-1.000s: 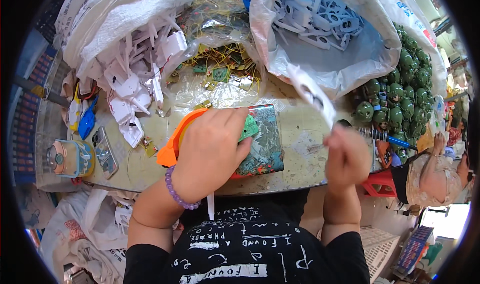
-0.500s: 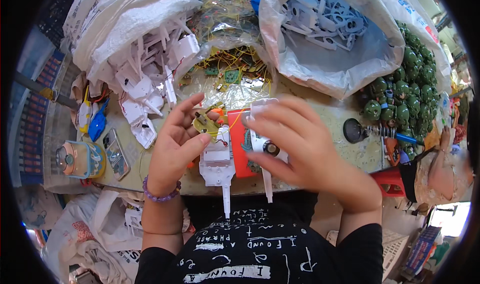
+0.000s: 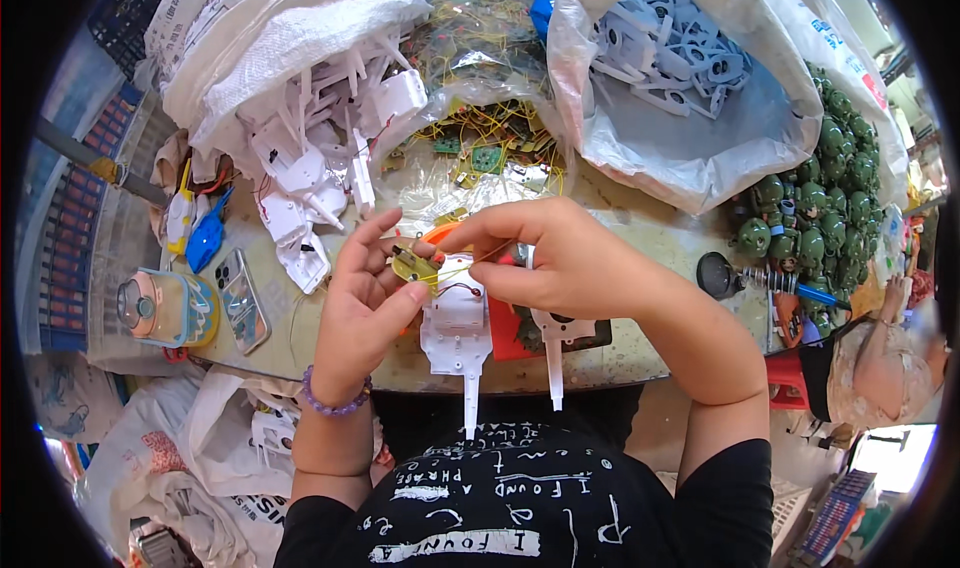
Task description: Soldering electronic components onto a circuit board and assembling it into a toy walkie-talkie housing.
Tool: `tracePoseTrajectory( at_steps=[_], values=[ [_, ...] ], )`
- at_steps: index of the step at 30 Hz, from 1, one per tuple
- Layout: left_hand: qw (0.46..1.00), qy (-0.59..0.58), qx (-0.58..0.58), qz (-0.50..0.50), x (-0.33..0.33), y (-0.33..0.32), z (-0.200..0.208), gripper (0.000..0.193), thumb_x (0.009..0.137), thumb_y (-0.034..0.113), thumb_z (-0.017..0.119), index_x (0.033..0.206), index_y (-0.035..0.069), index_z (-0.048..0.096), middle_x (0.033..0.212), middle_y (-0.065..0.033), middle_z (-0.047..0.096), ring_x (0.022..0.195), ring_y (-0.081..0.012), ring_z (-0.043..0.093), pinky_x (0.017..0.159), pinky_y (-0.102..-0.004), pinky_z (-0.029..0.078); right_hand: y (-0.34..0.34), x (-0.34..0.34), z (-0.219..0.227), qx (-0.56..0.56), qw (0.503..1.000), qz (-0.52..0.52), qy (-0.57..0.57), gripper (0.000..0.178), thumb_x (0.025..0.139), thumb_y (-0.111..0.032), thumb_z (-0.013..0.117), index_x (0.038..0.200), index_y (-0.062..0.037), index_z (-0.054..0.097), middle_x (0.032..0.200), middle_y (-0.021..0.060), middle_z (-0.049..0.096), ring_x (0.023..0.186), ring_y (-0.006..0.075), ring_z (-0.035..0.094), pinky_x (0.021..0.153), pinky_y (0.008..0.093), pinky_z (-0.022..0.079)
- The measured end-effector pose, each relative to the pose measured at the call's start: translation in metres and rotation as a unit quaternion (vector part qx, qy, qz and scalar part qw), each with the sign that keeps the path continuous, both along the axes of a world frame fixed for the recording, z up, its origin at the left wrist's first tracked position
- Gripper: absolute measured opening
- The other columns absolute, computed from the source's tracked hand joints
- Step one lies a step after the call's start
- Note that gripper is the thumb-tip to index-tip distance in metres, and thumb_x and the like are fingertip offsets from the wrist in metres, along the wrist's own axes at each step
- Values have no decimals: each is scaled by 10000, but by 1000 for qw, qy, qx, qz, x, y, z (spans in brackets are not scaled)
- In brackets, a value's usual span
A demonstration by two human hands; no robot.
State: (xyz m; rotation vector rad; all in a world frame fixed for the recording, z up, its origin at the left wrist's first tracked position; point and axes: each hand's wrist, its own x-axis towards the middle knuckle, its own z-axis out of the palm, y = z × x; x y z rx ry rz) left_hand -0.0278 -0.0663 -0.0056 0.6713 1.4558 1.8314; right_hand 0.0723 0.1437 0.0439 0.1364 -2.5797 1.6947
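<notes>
My left hand (image 3: 350,303) holds a small yellow-green circuit board (image 3: 412,266) between thumb and fingers. Close to its right edge, the thumb and fingers of my right hand (image 3: 545,253) are pinched together; thin yellow wires run from the board toward them, but what they grip is hidden. Under the hands lies a white plastic housing (image 3: 457,340) with a narrow stem pointing at me and a dark red wire near its top. A second white plastic part (image 3: 556,353) sits to its right, partly under my right hand, beside a red block (image 3: 510,336).
White housings (image 3: 300,173) spill from a sack at back left. A clear bag of wired circuit boards (image 3: 480,158) lies at the back middle, and a sack of pale plastic parts (image 3: 665,53) at back right. Green round parts (image 3: 815,208), a phone (image 3: 243,303) and a cup (image 3: 165,313) flank the table.
My right hand has moved left from over the right-hand white part to the circuit board, its fingers closing into a pinch. My left hand still holds the board. The whole view has shifted slightly.
</notes>
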Motion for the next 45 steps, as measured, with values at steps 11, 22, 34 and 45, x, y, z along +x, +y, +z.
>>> tracePoseTrajectory(
  at_steps=[11,22,34,45],
  values=[
    [805,585,-80,54,4,31,25,423,783,78,755,1197,62,665,1018,-114,724,920,-279,681,937,-400,492,1,12,14,-61,994,-72,-53,187,856,-39,726,1020,12,651,892,53,701,842,86,656,762,241,532],
    [892,444,-12,83,19,50,28,162,787,68,748,949,71,753,830,-84,715,756,-242,664,751,-344,479,6,35,4,-43,981,-142,126,200,863,2,718,1040,8,627,981,69,664,908,128,668,807,268,550],
    [878,447,-91,145,5,35,7,125,784,6,735,909,18,728,822,-97,692,778,-224,632,735,-334,475,-1,74,-18,451,875,-113,133,174,706,-230,698,691,-74,622,843,60,559,896,238,540,764,361,410],
    [836,549,-10,-12,26,47,17,176,701,44,771,859,52,694,820,-65,672,790,-270,646,754,-383,507,19,74,-27,467,865,-24,183,255,718,-161,619,950,-58,599,1065,70,609,1030,255,588,854,380,490]
  ],
)
